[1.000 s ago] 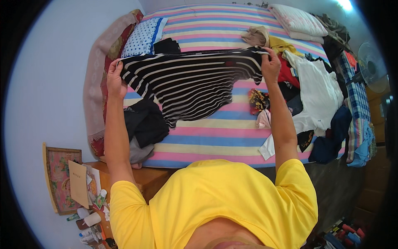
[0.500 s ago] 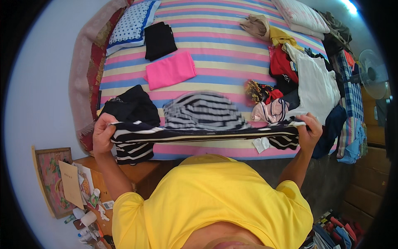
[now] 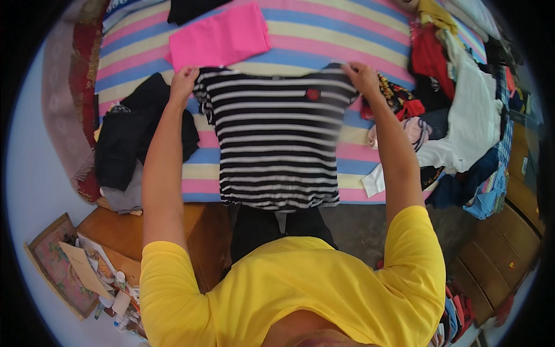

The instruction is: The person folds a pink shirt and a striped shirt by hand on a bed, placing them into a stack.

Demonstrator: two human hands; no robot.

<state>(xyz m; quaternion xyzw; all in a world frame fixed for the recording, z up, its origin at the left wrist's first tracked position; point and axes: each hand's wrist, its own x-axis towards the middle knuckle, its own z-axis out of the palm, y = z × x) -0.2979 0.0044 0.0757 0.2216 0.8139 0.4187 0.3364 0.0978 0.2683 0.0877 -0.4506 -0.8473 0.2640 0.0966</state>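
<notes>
A black-and-white striped T-shirt (image 3: 274, 139) with a small red patch on its chest is spread out between my hands. My left hand (image 3: 185, 84) pinches it at the left shoulder, and my right hand (image 3: 363, 78) grips the right shoulder. Both arms are stretched forward over the bed. The shirt's hem hangs at the bed's near edge, in front of my black trousers. Beyond the left hand lies a folded bright pink cloth (image 3: 222, 37). Left of the shirt is a heap of black clothing (image 3: 130, 133).
The bed (image 3: 324, 43) has a pink, blue and cream striped sheet. A clothes pile with a white garment (image 3: 471, 115) and a red one (image 3: 430, 58) lies at right. A wooden cabinet (image 3: 165, 231) stands near left, and wooden drawers (image 3: 488, 254) stand near right.
My hands have moved forward and closer together. The striped T-shirt, stretched sideways and bunched in a band before, now lies opened out with its front showing. My view has tilted nearer.
</notes>
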